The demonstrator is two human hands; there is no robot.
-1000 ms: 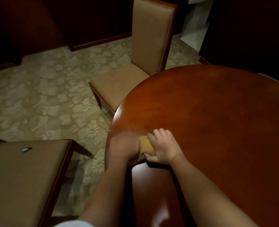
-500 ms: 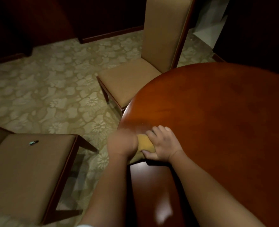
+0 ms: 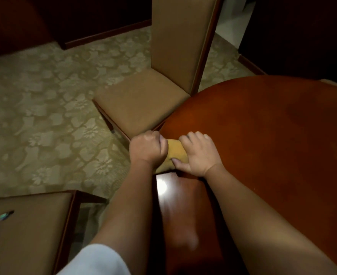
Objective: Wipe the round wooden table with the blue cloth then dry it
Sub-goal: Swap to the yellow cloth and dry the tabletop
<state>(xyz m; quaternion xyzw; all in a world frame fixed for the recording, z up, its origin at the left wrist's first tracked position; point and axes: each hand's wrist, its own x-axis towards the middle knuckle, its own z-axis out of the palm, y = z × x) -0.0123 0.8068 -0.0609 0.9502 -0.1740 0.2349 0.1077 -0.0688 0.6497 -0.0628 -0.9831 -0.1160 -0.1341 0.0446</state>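
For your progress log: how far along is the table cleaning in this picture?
No blue cloth shows. In hand: both hands, left hand and right hand, grip a yellow cloth at the table edge, apparently drying. Left: the far top; whether it is dry cannot be told.

Tan chairs on a flowery carpet, dark room all around

There's a tall-backed chair with tan upholstery and a dark wood frame, its seat facing the viewer and its near corner tucked just beside the round edge. A second tan padded seat with a dark wood frame sits in the lower left, well apart from the first, with a small shiny greenish object lying on its cushion, too small to tell what it is. Underneath both is a beige carpet with a pale floral pattern. Dark wooden wall panelling with a reddish skirting board runs along the back, and a bright white bit shows beside the chair back.
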